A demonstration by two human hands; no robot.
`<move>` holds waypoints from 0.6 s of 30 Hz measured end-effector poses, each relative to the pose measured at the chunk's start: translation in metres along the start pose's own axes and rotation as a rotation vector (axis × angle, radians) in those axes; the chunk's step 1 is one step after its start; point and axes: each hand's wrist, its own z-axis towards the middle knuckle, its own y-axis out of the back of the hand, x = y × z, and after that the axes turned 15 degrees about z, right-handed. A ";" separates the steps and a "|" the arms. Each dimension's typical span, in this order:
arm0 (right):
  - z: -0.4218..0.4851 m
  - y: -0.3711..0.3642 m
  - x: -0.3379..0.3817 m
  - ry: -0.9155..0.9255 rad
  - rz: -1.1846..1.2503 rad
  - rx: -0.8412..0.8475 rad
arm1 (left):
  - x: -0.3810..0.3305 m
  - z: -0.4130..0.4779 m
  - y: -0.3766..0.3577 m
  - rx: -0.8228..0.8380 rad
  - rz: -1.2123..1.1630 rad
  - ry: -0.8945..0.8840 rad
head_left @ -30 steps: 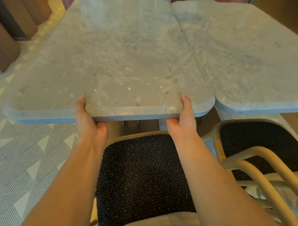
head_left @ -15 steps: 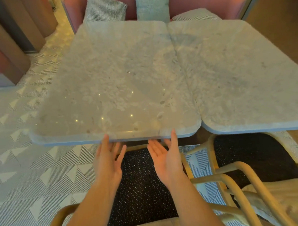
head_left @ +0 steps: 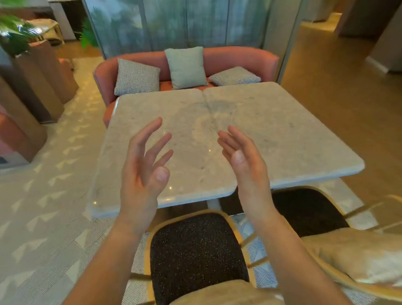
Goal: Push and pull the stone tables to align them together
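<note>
Both hands are up in the air, clear of the stone. The left hand (head_left: pixel 147 171) hangs above the near edge of the left pale grey stone table (head_left: pixel 163 151), fingers spread and loosely curled, palm turned inward, gripping nothing. The right hand (head_left: pixel 245 163) mirrors it, fingers fanned apart, palm facing the left one, empty too, raised over the seam.

The right pale grey stone table (head_left: pixel 287 132) sits hard against the left one. The two worktops meet along a thin dark seam (head_left: pixel 210 116) running from the far edge to the near one, with only a small notch where the rounded near corners curve apart.

Below the hands, a cane-framed chair with a black speckled seat (head_left: pixel 198 255) is tucked at the near edge. A second like it (head_left: pixel 307 213) stands to the right. Behind the tables is a salmon-pink sofa (head_left: pixel 239 60) carrying cushions.
</note>
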 end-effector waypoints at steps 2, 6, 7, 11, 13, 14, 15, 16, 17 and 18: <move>-0.025 -0.014 0.034 0.084 -0.061 0.048 | -0.032 -0.006 0.015 0.075 -0.026 -0.081; -0.080 -0.027 0.095 0.202 -0.221 0.052 | -0.082 -0.029 0.037 0.174 -0.040 -0.143; -0.093 -0.026 0.110 0.223 -0.253 0.033 | -0.093 -0.034 0.037 0.206 -0.035 -0.152; -0.138 -0.010 0.165 0.306 -0.338 -0.040 | -0.135 -0.053 0.017 0.301 -0.081 -0.199; -0.161 0.006 0.190 0.358 -0.370 -0.080 | -0.158 -0.061 -0.003 0.339 -0.123 -0.235; -0.169 0.012 0.198 0.374 -0.387 -0.094 | -0.166 -0.064 -0.013 0.356 -0.139 -0.251; -0.179 0.021 0.209 0.391 -0.401 -0.112 | -0.176 -0.068 -0.025 0.383 -0.148 -0.257; -0.190 0.031 0.219 0.411 -0.421 -0.141 | -0.187 -0.072 -0.040 0.417 -0.157 -0.267; -0.202 0.044 0.230 0.432 -0.441 -0.171 | -0.198 -0.077 -0.058 0.449 -0.166 -0.282; -0.214 0.058 0.240 0.451 -0.461 -0.200 | -0.208 -0.082 -0.078 0.479 -0.183 -0.295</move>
